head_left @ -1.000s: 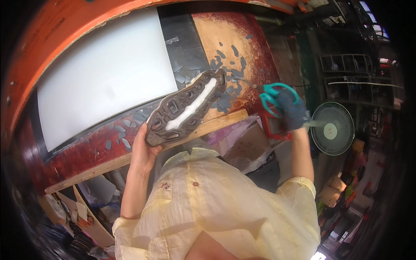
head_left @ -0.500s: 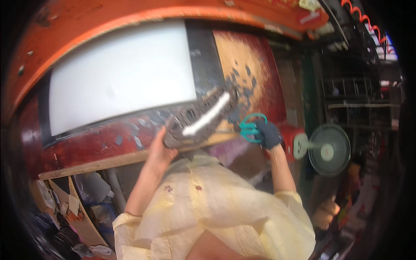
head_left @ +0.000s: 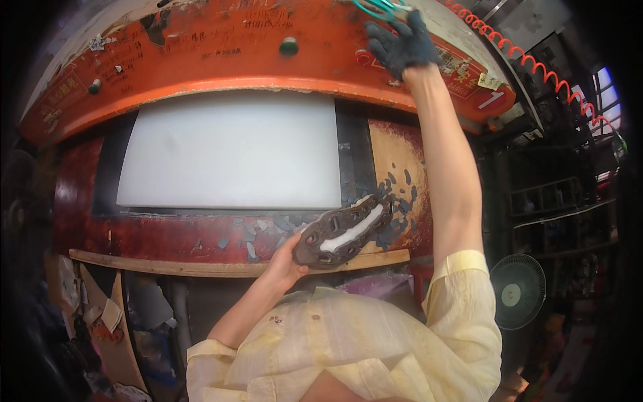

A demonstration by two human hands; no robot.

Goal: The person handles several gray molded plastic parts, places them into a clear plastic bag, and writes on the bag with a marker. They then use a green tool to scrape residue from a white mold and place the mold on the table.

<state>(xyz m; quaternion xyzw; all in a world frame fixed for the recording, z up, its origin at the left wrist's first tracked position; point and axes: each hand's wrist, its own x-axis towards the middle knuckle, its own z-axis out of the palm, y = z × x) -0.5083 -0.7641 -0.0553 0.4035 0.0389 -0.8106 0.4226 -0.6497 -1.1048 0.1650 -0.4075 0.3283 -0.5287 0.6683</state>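
A dark brown shoe sole (head_left: 313, 249) with a white strip along its middle is in my bare left hand (head_left: 288, 260). The fingers grip its left end and tilt it over the table's front edge. High up, my right hand (head_left: 404, 48) in a dark glove reaches over the orange machine beam. Its fingers are spread. Teal-handled scissors (head_left: 380, 9) are at the fingertips, partly cut off by the picture's upper edge; whether the fingers touch them is hard to tell.
A white board (head_left: 231, 151) lies on the dark red table (head_left: 167, 234) beneath the orange beam (head_left: 234, 57). Small grey offcuts (head_left: 402, 208) are scattered at its right and front. A wooden strip (head_left: 167, 266) edges the table. To the right stand a fan (head_left: 519, 291) and a red coiled hose (head_left: 519, 53).
My right hand has gone from beside the sole up over the orange beam, taking the scissors along, and its fingers have spread. My left hand still holds the sole.
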